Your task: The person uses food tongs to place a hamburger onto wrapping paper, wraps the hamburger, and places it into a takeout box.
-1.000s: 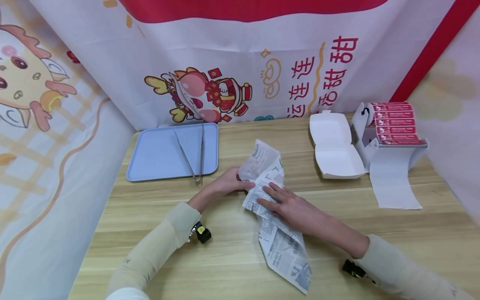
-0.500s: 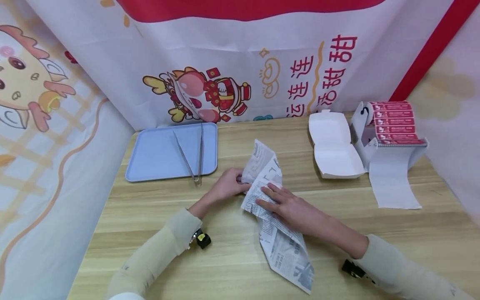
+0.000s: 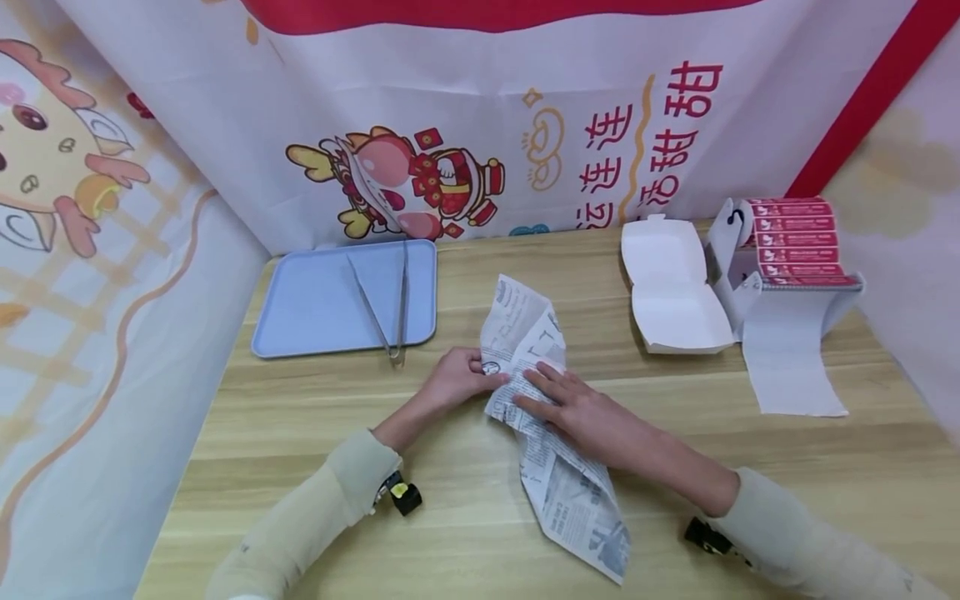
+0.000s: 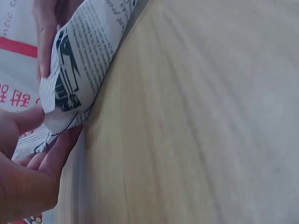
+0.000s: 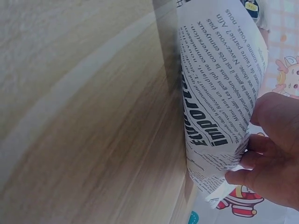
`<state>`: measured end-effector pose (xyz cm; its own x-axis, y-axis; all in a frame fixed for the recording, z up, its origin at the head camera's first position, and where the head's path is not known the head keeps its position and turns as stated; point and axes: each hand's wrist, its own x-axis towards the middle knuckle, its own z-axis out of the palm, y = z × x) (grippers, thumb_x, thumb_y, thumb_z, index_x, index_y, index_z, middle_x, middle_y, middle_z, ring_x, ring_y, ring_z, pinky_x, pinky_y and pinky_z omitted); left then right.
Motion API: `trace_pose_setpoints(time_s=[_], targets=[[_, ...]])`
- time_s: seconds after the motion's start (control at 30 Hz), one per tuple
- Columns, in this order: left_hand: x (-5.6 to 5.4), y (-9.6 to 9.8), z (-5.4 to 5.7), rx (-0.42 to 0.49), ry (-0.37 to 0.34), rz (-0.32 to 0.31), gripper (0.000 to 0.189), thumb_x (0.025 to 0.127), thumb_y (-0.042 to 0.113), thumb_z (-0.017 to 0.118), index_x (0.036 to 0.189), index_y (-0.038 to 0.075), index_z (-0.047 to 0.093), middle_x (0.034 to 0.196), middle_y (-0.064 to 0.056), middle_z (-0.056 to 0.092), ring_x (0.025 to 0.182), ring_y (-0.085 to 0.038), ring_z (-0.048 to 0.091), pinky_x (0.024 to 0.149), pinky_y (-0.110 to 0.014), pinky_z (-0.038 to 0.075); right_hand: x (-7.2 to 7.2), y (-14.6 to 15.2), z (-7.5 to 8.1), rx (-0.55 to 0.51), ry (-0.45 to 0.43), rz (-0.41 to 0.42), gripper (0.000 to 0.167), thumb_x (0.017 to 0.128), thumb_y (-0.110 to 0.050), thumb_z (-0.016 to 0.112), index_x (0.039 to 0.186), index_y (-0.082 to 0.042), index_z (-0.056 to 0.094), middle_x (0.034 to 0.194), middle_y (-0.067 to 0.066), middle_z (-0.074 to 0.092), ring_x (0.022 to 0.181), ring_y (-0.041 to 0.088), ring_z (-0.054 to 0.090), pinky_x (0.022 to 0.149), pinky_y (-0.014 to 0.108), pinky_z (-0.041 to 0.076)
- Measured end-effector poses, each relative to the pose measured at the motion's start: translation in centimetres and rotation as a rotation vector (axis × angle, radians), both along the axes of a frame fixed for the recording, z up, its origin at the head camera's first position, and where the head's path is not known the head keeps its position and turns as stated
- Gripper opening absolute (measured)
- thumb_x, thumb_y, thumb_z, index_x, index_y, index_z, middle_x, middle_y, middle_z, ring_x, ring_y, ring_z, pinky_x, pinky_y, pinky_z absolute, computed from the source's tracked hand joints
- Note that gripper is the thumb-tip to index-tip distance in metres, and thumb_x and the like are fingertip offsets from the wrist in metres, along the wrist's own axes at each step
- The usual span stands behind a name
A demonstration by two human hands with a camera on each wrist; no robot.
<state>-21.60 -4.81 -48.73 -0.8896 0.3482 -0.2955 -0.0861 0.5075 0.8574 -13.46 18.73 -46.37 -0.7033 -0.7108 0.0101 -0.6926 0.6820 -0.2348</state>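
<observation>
A sheet of newsprint wrapping paper point(image 3: 573, 508), folded into a long packet, lies on the wooden table. At its left edge my left hand point(image 3: 459, 379) pinches the paper; in the left wrist view the thumb point(image 4: 29, 119) is on top and the fingers point(image 4: 63, 151) reach underneath. My right hand point(image 3: 585, 412) rests on the middle of the packet, fingers spread and fairly straight. The right wrist view shows those fingers point(image 5: 254, 158) against the printed side of the paper point(image 5: 219, 88). Whatever may be inside the folds is hidden.
A blue tray point(image 3: 315, 308) with metal tongs point(image 3: 402, 312) across its right side stands at the back left. At the back right are an opened white takeaway box point(image 3: 678, 312) and a label dispenser point(image 3: 798, 242) with its strip hanging onto the table point(image 3: 337, 533). A printed cloth point(image 3: 480, 100) hangs behind.
My left hand has shifted slightly down, its thumb moving along the left fold. The paper's upper end has spread a little to the left. My right hand stays in place.
</observation>
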Motion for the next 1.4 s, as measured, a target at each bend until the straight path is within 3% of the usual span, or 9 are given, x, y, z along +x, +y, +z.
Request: trace_pose_setpoints(time_s=[0.17,0.37,0.53,0.7,0.8,1.0,1.13,1.27,1.4], targets=[[0.5,0.9,0.2,0.021,0.108,0.022,0.034,0.085,0.013,0.077,0.115,-0.002,0.071,0.099,-0.016,0.077,0.084,-0.022,0.075,0.071,-0.025,0.060,-0.1,0.1,0.0,-0.002,0.015,-0.003,0.052,0.100,-0.016,0.060,0.150,-0.022,0.047,0.160,0.016,0.035,0.150,0.037,0.028,0.117,0.056,0.033],[0.9,1.5,-0.2,0.119,0.216,-0.034,0.040,0.087,-0.001,0.067,0.127,-0.003,0.064,0.113,-0.022,0.073,0.098,-0.032,0.073,0.081,-0.031,0.061,0.0,0.2,-0.1,0.002,0.016,-0.012,0.052,0.099,-0.015,0.061,0.149,-0.022,0.048,0.160,0.016,0.036,0.150,0.037,0.029,0.118,0.056,0.033],[0.4,1.8,-1.0,0.173,0.242,-0.081,0.049,0.089,0.000,0.064,0.137,0.001,0.056,0.129,-0.019,0.066,0.113,-0.030,0.067,0.095,-0.038,0.057,-0.1,0.2,-0.2,-0.002,0.027,-0.008,0.052,0.099,-0.015,0.061,0.149,-0.022,0.048,0.159,0.016,0.037,0.150,0.037,0.030,0.118,0.056,0.033],[-0.5,2.5,-1.3,0.193,0.196,-0.081,0.047,0.089,0.017,0.073,0.133,0.008,0.056,0.132,-0.012,0.062,0.119,-0.025,0.060,0.105,-0.041,0.048,0.0,0.2,-0.3,-0.007,0.013,-0.011,0.052,0.099,-0.016,0.061,0.150,-0.022,0.047,0.161,0.015,0.033,0.150,0.037,0.029,0.118,0.056,0.033],[-0.8,2.7,-1.4,0.224,0.138,-0.067,0.054,0.088,0.018,0.075,0.137,0.010,0.054,0.133,-0.010,0.063,0.118,-0.023,0.060,0.106,-0.040,0.047,0.0,0.2,-0.4,-0.016,0.009,-0.010,0.053,0.100,-0.017,0.060,0.150,-0.022,0.046,0.162,0.016,0.031,0.151,0.037,0.027,0.118,0.055,0.032],[-1.0,2.2,-1.9,0.321,-0.011,-0.125,0.063,0.086,0.009,0.075,0.143,0.005,0.049,0.129,-0.018,0.064,0.100,-0.016,0.067,0.088,-0.027,0.056,0.0,0.3,-0.7,-0.069,-0.002,-0.017,0.054,0.100,-0.016,0.060,0.152,-0.020,0.044,0.162,0.014,0.031,0.152,0.034,0.026,0.120,0.054,0.030],[-0.9,2.1,-1.7,0.321,-0.029,-0.144,0.063,0.083,0.004,0.076,0.141,0.002,0.050,0.121,-0.021,0.066,0.090,-0.014,0.068,0.081,-0.027,0.059,0.2,0.4,-0.7,-0.155,-0.037,-0.066,0.057,0.097,-0.015,0.065,0.150,-0.013,0.043,0.162,0.012,0.033,0.152,0.030,0.027,0.119,0.050,0.033],[-0.8,2.1,-1.4,0.304,-0.020,-0.159,0.058,0.082,0.004,0.077,0.135,0.001,0.054,0.113,-0.021,0.069,0.084,-0.014,0.069,0.077,-0.029,0.060,-0.1,1.1,-0.4,-0.272,-0.098,-0.171,0.053,0.093,-0.021,0.072,0.140,-0.012,0.049,0.161,0.013,0.036,0.148,0.031,0.035,0.112,0.050,0.042],[-0.8,2.1,-1.2,0.309,-0.031,-0.160,0.057,0.082,0.003,0.078,0.134,0.002,0.054,0.111,-0.020,0.070,0.083,-0.016,0.069,0.078,-0.030,0.060,-2.6,2.5,0.3,-0.501,-0.274,-0.415,0.055,0.091,-0.023,0.073,0.138,-0.008,0.049,0.152,0.017,0.046,0.136,0.038,0.049,0.106,0.054,0.048]])
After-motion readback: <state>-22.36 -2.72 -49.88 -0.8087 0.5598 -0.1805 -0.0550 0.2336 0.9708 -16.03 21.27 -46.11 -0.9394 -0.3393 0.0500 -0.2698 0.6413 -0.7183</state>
